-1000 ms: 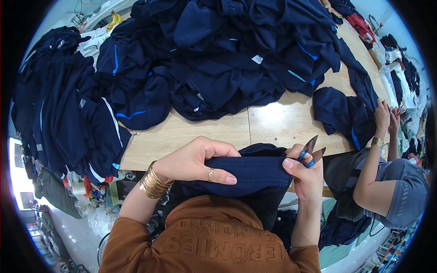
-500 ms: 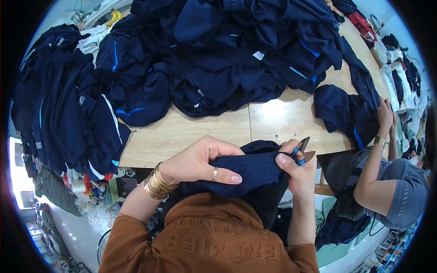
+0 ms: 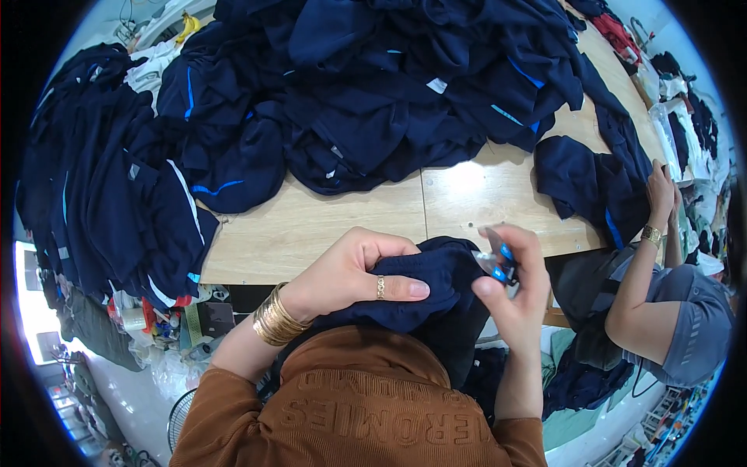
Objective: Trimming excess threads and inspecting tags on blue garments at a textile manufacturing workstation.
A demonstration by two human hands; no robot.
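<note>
My left hand (image 3: 346, 272) is closed on a navy garment (image 3: 445, 282), its thumb lying on top of a gathered, stitched edge of the cloth. The garment is bunched up in front of me at the table's near edge. Just right of the cloth, my right hand (image 3: 527, 292) grips a small pair of thread snips (image 3: 498, 268) with blue parts. The snips' blades are apart and point left, close to the garment; whether they touch it I cannot tell.
A large heap of navy garments (image 3: 373, 93) covers the far side of the wooden table (image 3: 311, 233). Another navy pile (image 3: 93, 171) hangs over the left edge. At the right, a co-worker (image 3: 654, 303) has their hands by a navy piece (image 3: 580, 179). Bananas (image 3: 187, 28) lie far left.
My right hand has turned the snips so the blades, formerly pointing up and right, now face the garment. Its fingers have lifted off the cloth. My left hand keeps its hold.
</note>
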